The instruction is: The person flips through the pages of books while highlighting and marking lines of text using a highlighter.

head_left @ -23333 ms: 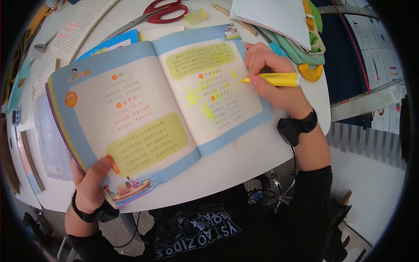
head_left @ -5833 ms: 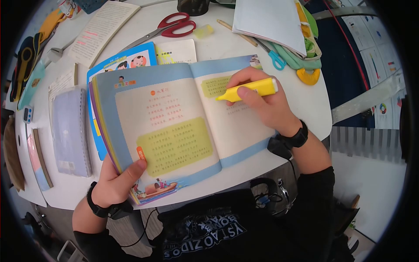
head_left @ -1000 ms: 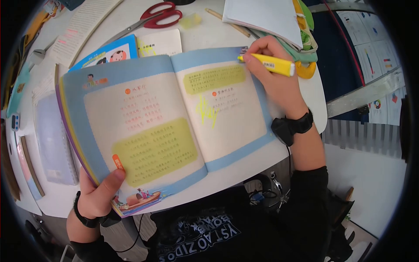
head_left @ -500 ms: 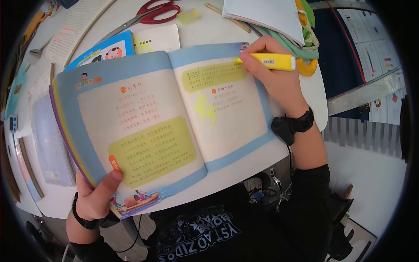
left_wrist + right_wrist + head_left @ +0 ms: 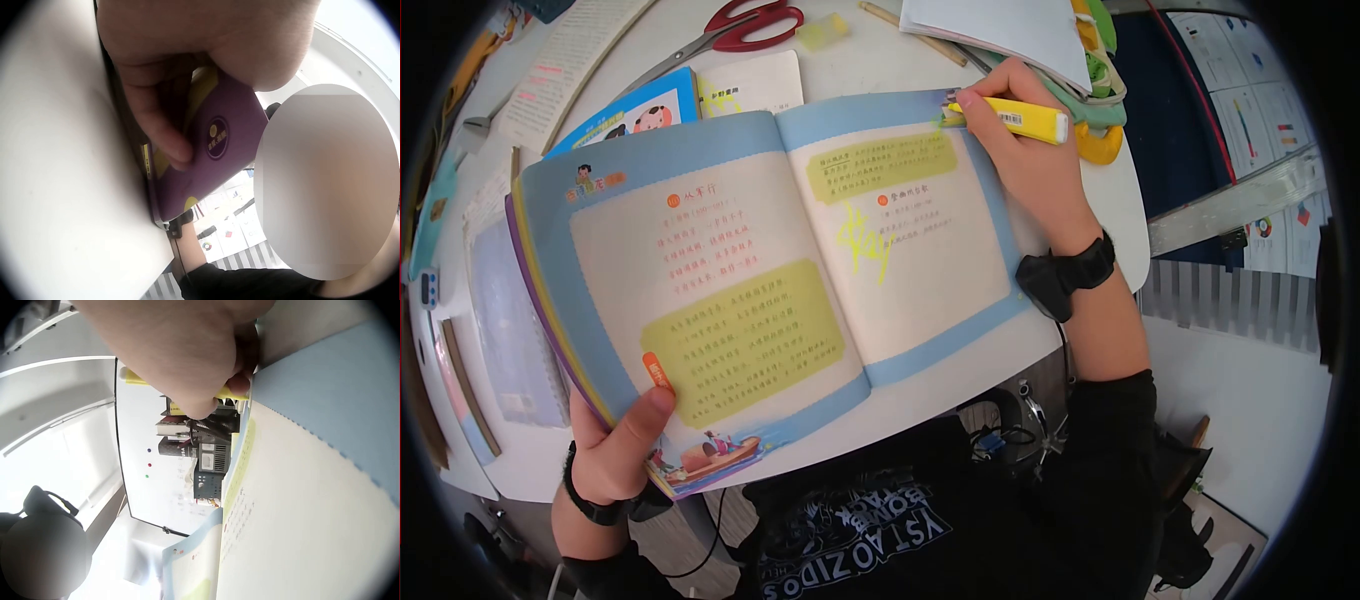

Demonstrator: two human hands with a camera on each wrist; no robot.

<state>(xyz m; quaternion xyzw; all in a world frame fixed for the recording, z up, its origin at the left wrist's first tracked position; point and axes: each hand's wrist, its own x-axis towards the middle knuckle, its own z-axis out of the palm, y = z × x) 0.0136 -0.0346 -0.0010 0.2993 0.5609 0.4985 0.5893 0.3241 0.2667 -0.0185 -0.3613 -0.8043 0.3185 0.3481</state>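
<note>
An open picture book with blue-bordered pages lies tilted over the table's front edge. My left hand grips its lower left corner, thumb on the page. In the left wrist view, fingers lie against the purple back cover. My right hand pinches a yellow highlighter, its tip right at the small picture in the right page's top corner. Bright yellow scribbles mark the right page beside the lower heading. In the right wrist view, the right hand hides most of the highlighter.
Beyond the book lie red-handled scissors, an eraser-like yellow block, a blue booklet and a cream booklet. White sheets and a green pouch sit at right. A clear plastic folder lies left.
The book shows a different spread than 23 seconds ago. Yellow scribbles have appeared on the right page since about six seconds ago. Lately the highlighter tip moves from the green box up to the corner picture.
</note>
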